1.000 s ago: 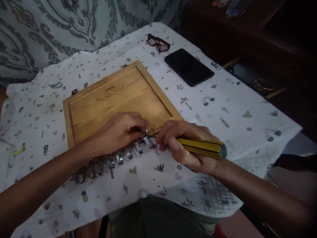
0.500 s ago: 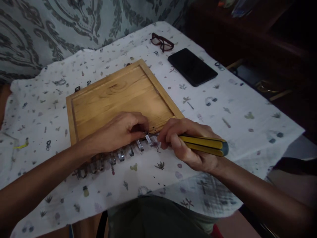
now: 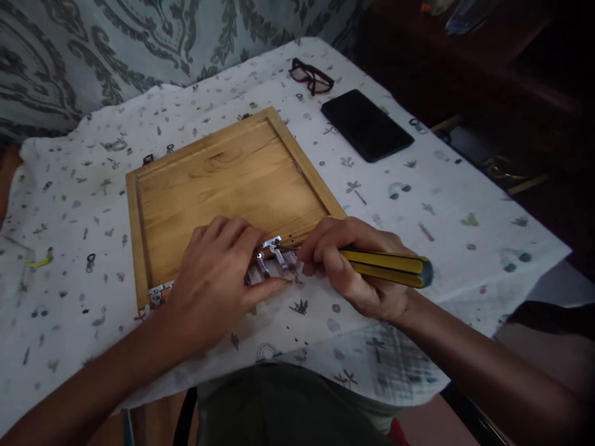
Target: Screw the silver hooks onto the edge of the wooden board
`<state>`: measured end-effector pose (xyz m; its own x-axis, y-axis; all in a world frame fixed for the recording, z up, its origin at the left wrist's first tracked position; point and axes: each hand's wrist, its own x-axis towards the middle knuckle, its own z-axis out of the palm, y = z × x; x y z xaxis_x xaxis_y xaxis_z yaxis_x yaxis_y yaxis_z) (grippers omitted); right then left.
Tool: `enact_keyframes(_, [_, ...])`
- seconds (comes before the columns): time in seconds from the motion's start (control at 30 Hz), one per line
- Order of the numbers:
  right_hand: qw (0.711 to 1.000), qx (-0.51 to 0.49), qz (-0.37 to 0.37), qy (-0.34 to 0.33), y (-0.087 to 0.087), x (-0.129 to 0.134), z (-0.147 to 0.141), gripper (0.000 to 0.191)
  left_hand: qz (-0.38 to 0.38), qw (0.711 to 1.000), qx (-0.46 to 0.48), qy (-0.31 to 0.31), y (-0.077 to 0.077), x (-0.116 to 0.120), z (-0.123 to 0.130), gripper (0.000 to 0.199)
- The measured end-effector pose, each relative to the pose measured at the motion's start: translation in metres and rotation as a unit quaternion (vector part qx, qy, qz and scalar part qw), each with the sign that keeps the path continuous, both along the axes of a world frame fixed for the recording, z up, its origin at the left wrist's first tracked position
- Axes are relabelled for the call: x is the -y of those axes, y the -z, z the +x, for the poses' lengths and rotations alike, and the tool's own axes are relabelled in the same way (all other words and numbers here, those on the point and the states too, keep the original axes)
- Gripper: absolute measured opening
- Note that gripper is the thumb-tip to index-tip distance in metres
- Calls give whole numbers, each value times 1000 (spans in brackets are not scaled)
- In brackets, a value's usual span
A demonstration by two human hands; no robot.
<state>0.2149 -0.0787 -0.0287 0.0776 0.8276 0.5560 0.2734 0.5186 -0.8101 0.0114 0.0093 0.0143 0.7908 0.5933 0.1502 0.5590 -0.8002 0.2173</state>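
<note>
My left hand (image 3: 218, 279) is closed over a shiny metal strip with curved hooks (image 3: 274, 251) along the near edge of a framed wooden board (image 3: 223, 173). Its thumb lies on the near side of the hooks, its fingers on the board side. Much of the strip is hidden under this hand; its left end shows at the board's lower left corner. In my right hand (image 3: 357, 266) is a screwdriver (image 3: 385, 266) with a yellow and black handle, its shaft pointing left at the strip's right end. Fingers cover part of the shaft, and I cannot tell whether the tip touches.
Beyond the board to the right lie a black tablet or phone (image 3: 367, 126) and dark red glasses (image 3: 311, 77). A printed white cloth (image 3: 395, 210) covers the table. Small dark fittings (image 3: 147, 159) show at the board's far edge. A patterned curtain (image 3: 139, 43) hangs behind.
My left hand has shifted from pinching at the strip's right end to lying across the hooks, nearer me and leftward. The hooks look turned toward the board. My right hand stays nearly in place.
</note>
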Motion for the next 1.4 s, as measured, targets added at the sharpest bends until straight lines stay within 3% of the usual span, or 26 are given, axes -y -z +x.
enact_keyframes(0.1, [1000, 3, 5, 3, 1, 0, -1, 24, 53, 999, -3, -8, 15, 11, 1, 55])
enact_keyframes(0.2, [1000, 3, 7, 4, 2, 0, -1, 22, 70, 997, -5, -10, 21, 12, 2, 52])
enact_keyframes(0.8, [1000, -11, 13, 4, -2, -3, -2, 20, 37, 999, 15, -18, 18, 15, 12, 40])
enact_keyframes(1.07, [993, -120, 12, -14, 5, -4, 0, 17, 19, 999, -2, -28, 17, 15, 14, 40])
enact_keyframes(1.23, [981, -191, 29, 29, 5, -9, -5, 19, 24, 999, -1, -28, 17, 15, 13, 39])
enact_keyframes(1.4, [980, -191, 33, 49, 4, -13, -7, 17, 5, 999, -18, -34, 15, 16, 14, 38])
